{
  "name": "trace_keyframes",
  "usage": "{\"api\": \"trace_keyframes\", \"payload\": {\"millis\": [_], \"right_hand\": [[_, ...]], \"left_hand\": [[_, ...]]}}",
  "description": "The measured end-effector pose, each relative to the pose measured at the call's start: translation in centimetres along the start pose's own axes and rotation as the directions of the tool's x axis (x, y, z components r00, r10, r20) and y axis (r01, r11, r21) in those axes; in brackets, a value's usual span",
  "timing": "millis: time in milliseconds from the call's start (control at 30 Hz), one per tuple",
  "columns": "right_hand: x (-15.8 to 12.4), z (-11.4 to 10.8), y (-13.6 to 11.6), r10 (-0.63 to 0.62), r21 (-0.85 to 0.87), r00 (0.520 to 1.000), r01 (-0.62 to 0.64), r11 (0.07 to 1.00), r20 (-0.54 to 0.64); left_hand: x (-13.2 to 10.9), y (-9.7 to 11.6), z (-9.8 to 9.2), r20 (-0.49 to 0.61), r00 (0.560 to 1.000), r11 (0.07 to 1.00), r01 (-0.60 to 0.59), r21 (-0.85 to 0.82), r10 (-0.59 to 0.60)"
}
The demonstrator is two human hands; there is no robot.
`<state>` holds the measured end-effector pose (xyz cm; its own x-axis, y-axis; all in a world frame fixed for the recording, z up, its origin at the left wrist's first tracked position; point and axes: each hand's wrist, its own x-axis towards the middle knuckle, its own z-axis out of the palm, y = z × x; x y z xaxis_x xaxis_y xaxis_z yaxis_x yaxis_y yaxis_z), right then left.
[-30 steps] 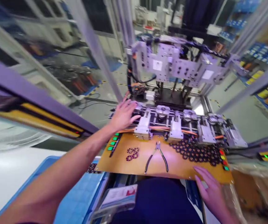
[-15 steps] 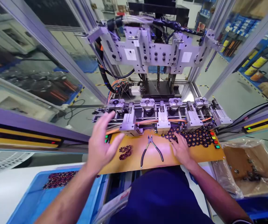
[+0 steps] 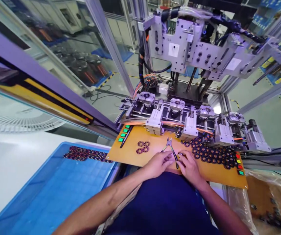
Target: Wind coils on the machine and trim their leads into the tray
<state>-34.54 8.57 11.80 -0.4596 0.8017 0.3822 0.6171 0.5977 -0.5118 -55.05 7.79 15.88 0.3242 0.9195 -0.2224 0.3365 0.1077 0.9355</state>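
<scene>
L hand & R hand are by pliers, nr worktop's front edge; fingers curled, cannot tell if holding sth.

One head-worn camera looks forward and down over the pliers.

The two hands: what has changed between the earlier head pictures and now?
The left hand has drawn back from the leftmost fixture to the pliers; the right hand has come there from the ring pile. Any grip is unclear. The pliers and four separate rings stay on the board.
</scene>
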Motion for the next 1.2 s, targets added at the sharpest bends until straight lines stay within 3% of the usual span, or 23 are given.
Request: {"api": "trace_keyframes", "payload": {"millis": [100,233,433,567,667,733,800,900,967,1100,1200], "right_hand": [[-0.8,0.9,0.9,0.027,0.03,1.0,-0.027,0.999,0.002],[-0.2,0.3,0.4,0.06,0.068,0.997,-0.057,0.996,-0.052],[2.7,-2.7,-4.7,-0.05,0.213,0.991,0.076,0.974,-0.126],[4.2,-4.3,-7.2,-0.077,0.316,0.98,0.133,0.939,-0.186],[4.6,-5.2,-7.7,-0.006,0.433,0.994,0.053,0.9,-0.109],[4.8,-5.4,-7.7,0.022,0.501,0.999,-0.002,0.866,-0.035],[4.9,-5.2,-7.7,0.05,0.538,0.999,-0.045,0.842,0.005],[5.2,-4.6,-7.8,0.085,0.58,0.996,-0.089,0.809,0.034],[5.5,-4.3,-7.9,0.08,0.638,0.996,-0.081,0.766,0.031],[5.7,-4.4,-8.1,0.064,0.706,0.998,-0.057,0.706,0.017],[6.0,-4.7,-8.0,0.046,0.747,0.996,-0.092,0.659,0.081]], "left_hand": [[-0.1,-1.1,-0.1,-0.011,1.0,0.996,0.025,-0.087,-0.026],[-0.4,-0.6,-0.6,0.016,0.999,0.976,0.039,-0.215,-0.037],[-0.8,1.7,-1.3,0.092,0.995,0.903,0.06,-0.426,-0.023],[-2.2,2.7,-1.8,-0.011,1.0,0.867,0.003,-0.498,-0.01],[-3.2,3.4,-2.3,-0.19,0.974,0.899,-0.19,-0.394,0.122],[-3.5,3.9,-2.5,-0.296,0.908,0.917,-0.357,-0.177,0.296],[-3.6,4.3,-2.7,-0.342,0.815,0.874,-0.484,0.043,0.468],[-3.7,4.6,-2.8,-0.35,0.73,0.807,-0.559,0.19,0.588],[-3.8,4.6,-3.0,-0.362,0.729,0.812,-0.552,0.189,0.58],[-3.9,4.4,-3.6,-0.356,0.784,0.855,-0.509,0.098,0.508],[-4.0,4.5,-3.9,-0.349,0.758,0.834,-0.523,0.177,0.55]]}}
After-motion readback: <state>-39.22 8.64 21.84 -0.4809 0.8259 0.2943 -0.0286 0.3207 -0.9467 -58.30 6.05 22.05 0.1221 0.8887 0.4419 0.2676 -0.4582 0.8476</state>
